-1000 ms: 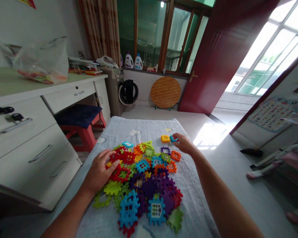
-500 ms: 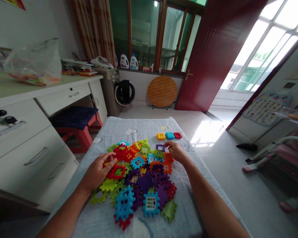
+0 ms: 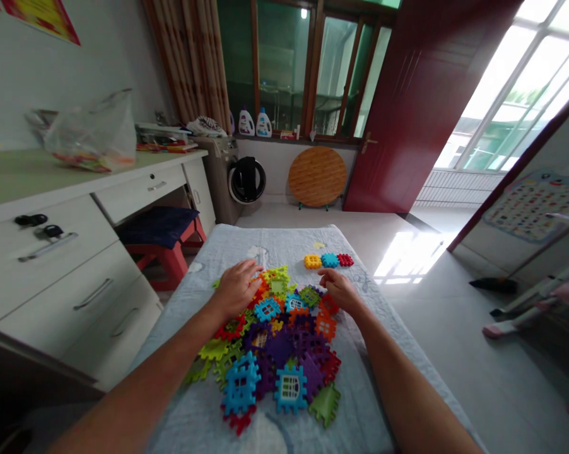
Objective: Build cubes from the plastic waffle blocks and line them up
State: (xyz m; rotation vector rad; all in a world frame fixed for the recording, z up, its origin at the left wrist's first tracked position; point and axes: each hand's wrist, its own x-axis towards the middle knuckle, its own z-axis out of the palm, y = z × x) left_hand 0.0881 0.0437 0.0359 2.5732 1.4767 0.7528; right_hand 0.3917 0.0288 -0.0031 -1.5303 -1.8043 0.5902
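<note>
A pile of interlocking plastic pieces lies on the cloth-covered table [image 3: 232, 243], with a purple piece [image 3: 279, 347] near its middle and a blue window piece [image 3: 291, 389] at the near edge. My left hand [image 3: 240, 287] rests over the pile's far left part, palm down, its fingertips beside orange and lime pieces; what it holds, if anything, is hidden. My right hand [image 3: 339, 289] is at the far right edge, fingers curled, next to an orange piece [image 3: 329, 305]. Beyond it, a yellow [image 3: 312, 261], a blue [image 3: 330, 260] and a red block [image 3: 346, 260] stand in a row.
At the left is a white desk [image 3: 147, 165] with a plastic bag [image 3: 98, 135], and a red stool [image 3: 171, 258] partly under it. A washing machine [image 3: 221, 170], a round wooden board [image 3: 317, 176] and a red door [image 3: 407, 107] are behind the table.
My left hand has moved right and away from me across the pile, covering red pieces. The purple frame by my right hand is no longer plainly visible there. The view has shifted slightly.
</note>
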